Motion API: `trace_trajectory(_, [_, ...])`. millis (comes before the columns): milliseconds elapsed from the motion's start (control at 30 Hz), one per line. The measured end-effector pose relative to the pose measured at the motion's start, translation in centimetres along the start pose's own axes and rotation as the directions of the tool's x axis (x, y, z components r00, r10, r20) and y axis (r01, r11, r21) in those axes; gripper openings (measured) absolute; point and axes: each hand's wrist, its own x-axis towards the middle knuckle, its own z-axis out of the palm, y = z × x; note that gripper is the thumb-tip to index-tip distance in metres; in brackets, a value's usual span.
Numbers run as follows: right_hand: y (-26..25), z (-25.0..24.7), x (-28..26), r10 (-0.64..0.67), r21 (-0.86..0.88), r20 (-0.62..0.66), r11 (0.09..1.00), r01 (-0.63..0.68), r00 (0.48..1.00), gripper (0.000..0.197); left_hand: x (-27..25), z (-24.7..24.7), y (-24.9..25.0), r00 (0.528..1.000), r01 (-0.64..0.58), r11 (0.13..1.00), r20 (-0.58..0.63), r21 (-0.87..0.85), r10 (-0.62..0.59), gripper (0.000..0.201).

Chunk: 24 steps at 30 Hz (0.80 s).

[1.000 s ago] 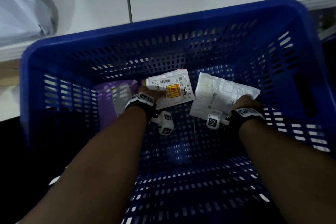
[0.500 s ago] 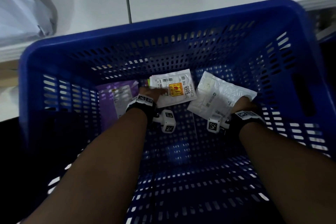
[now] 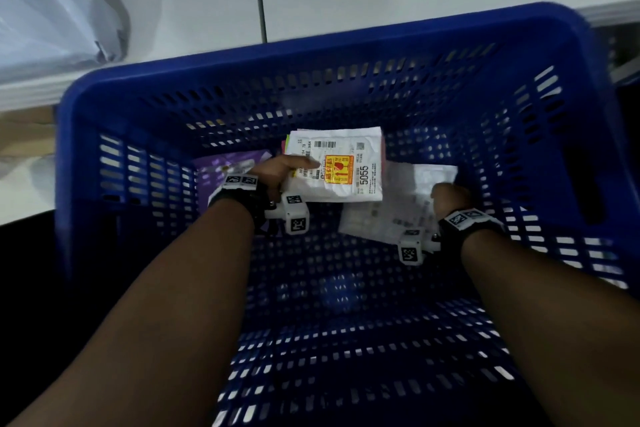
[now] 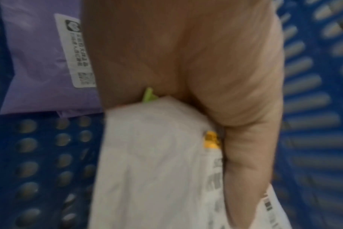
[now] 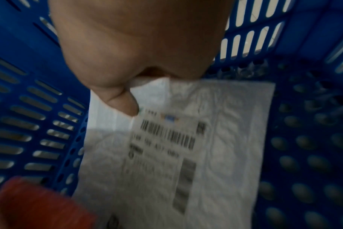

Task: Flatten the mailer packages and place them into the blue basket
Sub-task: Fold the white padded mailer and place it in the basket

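arms: bare | wrists: black straps (image 3: pixel 239 196) | mounts: white marker-coded cubes (image 3: pixel 295 215)

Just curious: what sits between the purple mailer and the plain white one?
The mailer with the yellow sticker, gripped by the left hand, seen in the head view.

The blue basket (image 3: pixel 346 55) looked like smooth, perforated hard plastic. In the left hand (image 3: pixel 277 168) a white mailer (image 3: pixel 349 149) was crinkled plastic film with a paper label. The purple mailer (image 4: pixel 35 62) beside it looked matt and smooth.
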Motion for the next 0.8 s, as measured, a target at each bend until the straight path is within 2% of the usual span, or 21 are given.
trace_trajectory(67, [-0.1,1.2,-1.1,0.016,0.011,0.203,1.000,-0.019,0.979,0.027,0.2,0.5,-0.3,0.999,0.031,0.999,0.034,0.034,-0.032,0.021])
trace_trajectory(133, [0.0,2.4,-1.1,0.015,0.028,0.279,0.999,-0.024,0.960,0.016,0.6,1.0,-1.0,0.999,0.045,0.995,0.020,0.088,-0.047,0.029])
trace_trajectory(167, [0.1,3.1,-1.3,0.025,0.057,0.317,0.997,-0.046,0.948,0.021,0.7,1.4,-1.5,0.998,0.064,0.995,-0.005,0.080,-0.064,0.029])
trace_trajectory(233, [0.3,4.0,-1.5,0.039,0.141,0.395,0.985,-0.103,0.918,0.030,0.8,1.8,-2.3,0.994,0.104,0.989,0.026,0.107,-0.107,0.024])
trace_trajectory(300, [0.6,4.6,-1.4,0.021,0.193,0.438,0.974,-0.116,0.899,0.045,1.2,2.1,-3.3,0.987,0.143,0.980,0.057,0.137,-0.152,0.035])
trace_trajectory(367, [0.5,4.8,-2.0,0.014,0.213,0.465,0.969,-0.128,0.885,0.062,1.3,2.0,-4.1,0.981,0.167,0.983,0.085,0.073,-0.173,0.044])
trace_trajectory(433, [0.4,4.9,-2.2,-0.023,0.224,0.521,0.968,-0.111,0.853,0.065,1.5,2.0,-4.9,0.978,0.173,0.984,0.128,-0.040,-0.167,0.042])
trace_trajectory(500, [0.2,5.1,-2.9,-0.075,0.259,0.606,0.960,-0.107,0.792,0.059,1.6,2.2,-5.5,0.994,0.111,0.991,0.029,-0.075,-0.109,0.033])
trace_trajectory(533, [0.3,5.2,-3.2,-0.098,0.275,0.639,0.955,-0.107,0.763,0.058,2.0,2.2,-5.9,0.996,0.046,0.998,-0.080,-0.037,-0.049,0.038])
trace_trajectory(600, [0.6,5.6,-3.3,-0.129,0.282,0.662,0.956,-0.085,0.739,0.052,2.4,2.5,-6.5,0.946,-0.096,0.995,-0.309,0.014,0.096,0.048])
trace_trajectory(667, [0.3,6.2,-3.9,-0.157,0.220,0.675,0.976,0.007,0.721,0.043,2.9,2.6,-6.7,0.892,-0.157,0.987,-0.425,0.033,0.156,0.047])
trace_trajectory(733, [-0.2,7.1,-3.7,-0.170,0.146,0.626,0.984,0.100,0.761,0.036,3.2,2.6,-6.5,0.870,-0.153,0.986,-0.466,0.059,0.163,0.057])
trace_trajectory(800, [-0.9,8.2,-2.7,-0.210,0.095,0.543,0.977,0.188,0.813,0.047,3.4,2.0,-6.2,0.845,-0.158,0.984,-0.504,0.079,0.176,0.069])
